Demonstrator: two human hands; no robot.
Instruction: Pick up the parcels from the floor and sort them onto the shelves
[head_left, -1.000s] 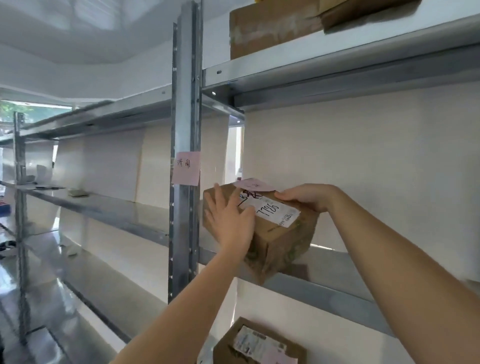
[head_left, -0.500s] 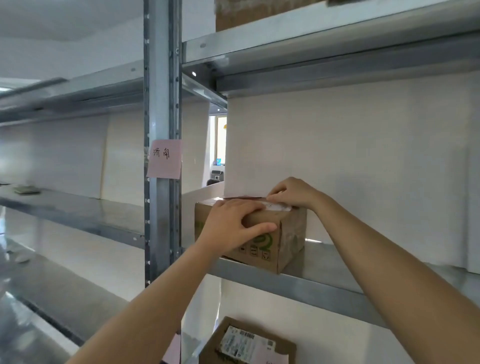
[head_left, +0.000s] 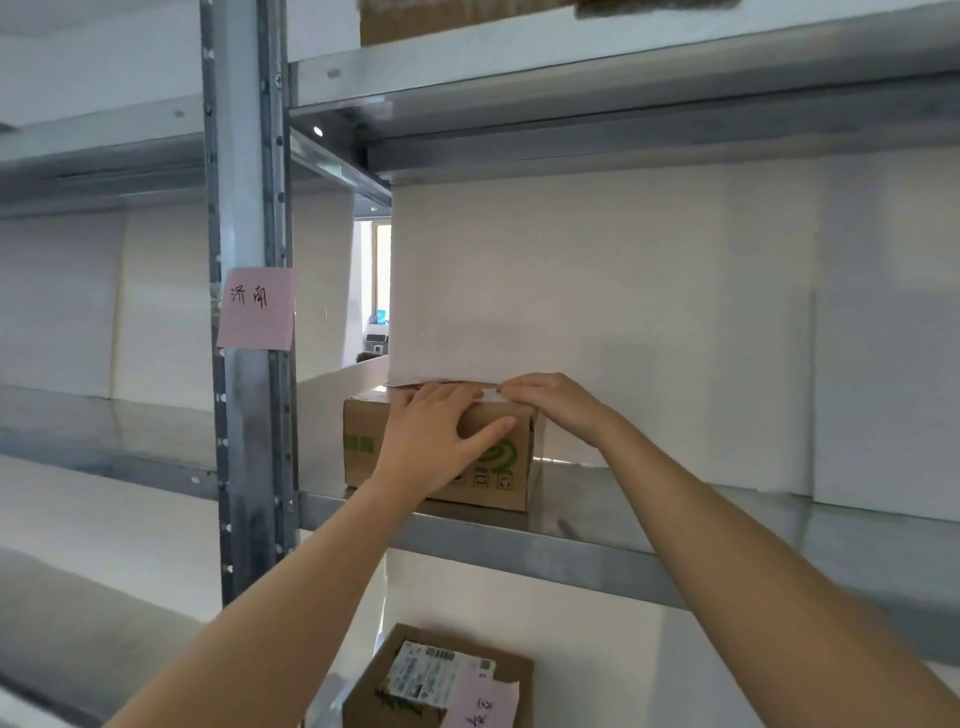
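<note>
So the cardboard parcel (head_left: 441, 452) is sitting flat on the middle metal shelf (head_left: 597, 551), just right of the upright post (head_left: 244, 312) with the pink sticky note (head_left: 256, 307) on it. Left hand (head_left: 436, 441) is laid over the near face and top edge, fingers spread, thumb out across the green logo. Right hand (head_left: 550, 402) rests on the top right edge, fingers together and curled down. Another parcel (head_left: 436, 680) with a white label sits on the shelf below, and there's one more box (head_left: 457, 21) up on the top shelf.
</note>
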